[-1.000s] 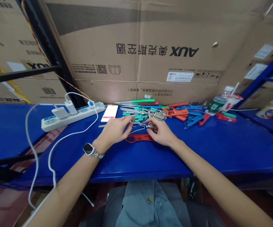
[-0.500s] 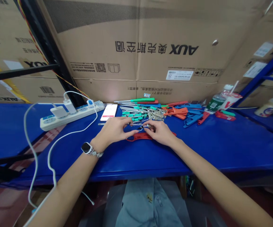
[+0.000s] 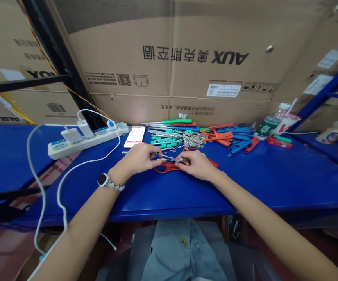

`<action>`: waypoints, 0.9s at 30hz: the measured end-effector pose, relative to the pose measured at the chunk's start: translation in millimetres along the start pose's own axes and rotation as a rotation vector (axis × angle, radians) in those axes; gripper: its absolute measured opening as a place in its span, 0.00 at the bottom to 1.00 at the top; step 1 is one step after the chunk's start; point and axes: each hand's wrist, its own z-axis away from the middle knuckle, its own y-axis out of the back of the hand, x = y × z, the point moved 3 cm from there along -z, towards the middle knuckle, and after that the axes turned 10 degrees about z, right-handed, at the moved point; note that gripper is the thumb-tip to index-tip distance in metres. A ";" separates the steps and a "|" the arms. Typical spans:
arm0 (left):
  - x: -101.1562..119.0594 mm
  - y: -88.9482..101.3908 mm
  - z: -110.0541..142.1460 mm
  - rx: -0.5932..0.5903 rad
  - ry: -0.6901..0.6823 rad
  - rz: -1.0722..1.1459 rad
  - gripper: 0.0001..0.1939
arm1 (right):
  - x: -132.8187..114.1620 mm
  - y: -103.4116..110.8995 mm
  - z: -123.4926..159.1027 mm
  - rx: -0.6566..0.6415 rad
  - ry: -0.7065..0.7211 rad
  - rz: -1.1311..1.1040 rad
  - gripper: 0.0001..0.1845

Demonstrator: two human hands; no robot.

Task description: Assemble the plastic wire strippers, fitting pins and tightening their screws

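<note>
My left hand pinches the ends of thin pale wires between thumb and fingers. Close by on the right, my right hand is closed on a small light-coloured part with a dark end, at which the wires seem to meet; its exact kind is too small to tell. Under both hands lies a red plastic handle shell, partly covered by my fingers. Just beyond the hands is a pile of metal rods with green plastic pieces.
Orange handle shells and blue ones lie right of the pile, near a bottle and a cup. Left stand a phone and a power strip with a trailing white cable. A large cardboard box closes off the back.
My hands have drawn slightly apart, and the wires now stretch more visibly between them. More of the red handle shell shows. The view has shifted slightly.
</note>
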 end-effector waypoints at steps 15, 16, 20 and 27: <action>1.4 3.8 5.1 -0.044 0.052 0.254 0.21 | -3.1 -2.3 0.7 -0.175 0.055 -0.134 0.10; 2.3 5.5 5.3 -0.015 0.033 0.264 0.21 | -2.1 -2.2 0.3 -0.191 0.053 -0.162 0.11; 7.5 9.0 5.2 0.078 -0.053 0.254 0.22 | 1.9 -1.2 -2.5 -0.266 0.048 -0.247 0.13; 5.1 -9.6 -0.9 -0.145 -0.019 0.326 0.16 | 1.5 7.4 -11.1 -0.416 0.065 -0.314 0.13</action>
